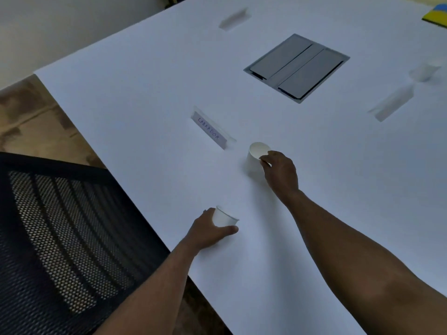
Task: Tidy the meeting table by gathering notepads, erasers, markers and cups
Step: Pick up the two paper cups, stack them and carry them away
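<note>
Two white paper cups sit on the white meeting table (150,97). My left hand (208,232) is wrapped around the near cup (223,217) close to the table's front edge. My right hand (280,172) grips the rim and side of the second cup (255,158), which stands upright further in. A third white cup (425,71) stands far to the right, blurred. A yellow and blue object (436,16), perhaps an eraser or notepad, lies at the far right corner, cut off by the frame.
A name card reading LABRADOR (211,130) stands just left of the second cup. Two more name cards, one (234,19) at the far side and one (393,102) at the right. A grey cable hatch (296,67) is set into the table. A black mesh chair (60,238) stands at the left.
</note>
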A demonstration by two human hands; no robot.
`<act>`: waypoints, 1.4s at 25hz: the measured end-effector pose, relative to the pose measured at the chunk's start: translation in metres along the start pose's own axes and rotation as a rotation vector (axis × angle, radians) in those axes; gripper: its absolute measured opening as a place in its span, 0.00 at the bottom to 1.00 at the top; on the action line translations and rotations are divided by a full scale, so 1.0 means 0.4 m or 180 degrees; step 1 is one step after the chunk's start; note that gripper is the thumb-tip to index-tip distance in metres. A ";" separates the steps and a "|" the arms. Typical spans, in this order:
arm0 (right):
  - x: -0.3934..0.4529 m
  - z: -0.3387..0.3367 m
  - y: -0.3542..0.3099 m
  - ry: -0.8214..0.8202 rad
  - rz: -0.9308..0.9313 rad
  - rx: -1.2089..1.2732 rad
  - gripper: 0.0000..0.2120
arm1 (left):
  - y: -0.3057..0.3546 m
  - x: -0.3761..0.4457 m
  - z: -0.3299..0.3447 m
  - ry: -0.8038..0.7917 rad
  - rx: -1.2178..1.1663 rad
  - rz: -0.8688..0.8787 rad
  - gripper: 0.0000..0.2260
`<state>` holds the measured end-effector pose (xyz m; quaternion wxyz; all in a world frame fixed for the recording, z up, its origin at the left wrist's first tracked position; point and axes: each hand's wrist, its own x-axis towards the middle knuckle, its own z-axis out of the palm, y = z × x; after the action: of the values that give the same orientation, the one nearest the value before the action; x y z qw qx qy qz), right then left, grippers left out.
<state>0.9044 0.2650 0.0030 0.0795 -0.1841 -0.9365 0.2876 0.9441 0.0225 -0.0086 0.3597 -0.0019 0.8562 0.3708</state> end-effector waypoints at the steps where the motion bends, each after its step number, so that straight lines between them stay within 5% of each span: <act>1: 0.020 0.011 0.003 -0.0069 0.0028 -0.0028 0.10 | 0.001 0.008 -0.005 0.0040 -0.0008 0.0010 0.34; 8: 0.054 0.057 0.010 -0.0381 0.0244 -0.0056 0.11 | -0.001 0.025 -0.010 0.0134 0.0075 -0.0058 0.32; 12: -0.002 0.044 0.001 -0.0068 0.0066 -0.0527 0.18 | -0.001 0.018 -0.008 0.0124 0.0223 -0.0049 0.32; 16: -0.085 0.030 -0.095 -0.0046 -0.0210 0.0271 0.14 | 0.053 -0.021 -0.053 0.0489 -0.0567 0.0046 0.31; 20: -0.058 -0.049 -0.308 -0.0395 -0.0578 0.1033 0.14 | 0.174 -0.078 -0.201 0.1033 -0.0884 0.0501 0.29; 27: -0.050 -0.235 -0.782 -0.0100 -0.1684 0.1800 0.20 | 0.308 -0.316 -0.623 0.2168 -0.0666 0.1450 0.33; 35: -0.245 -0.169 -1.328 -0.0176 -0.3087 0.1523 0.17 | 0.027 -0.608 -1.051 0.3422 -0.0259 0.1741 0.31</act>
<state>0.8530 -0.1464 0.3560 0.2182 0.3001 -0.8242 0.4279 0.8633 -0.3014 0.3443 -0.2322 0.0173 0.8726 0.4294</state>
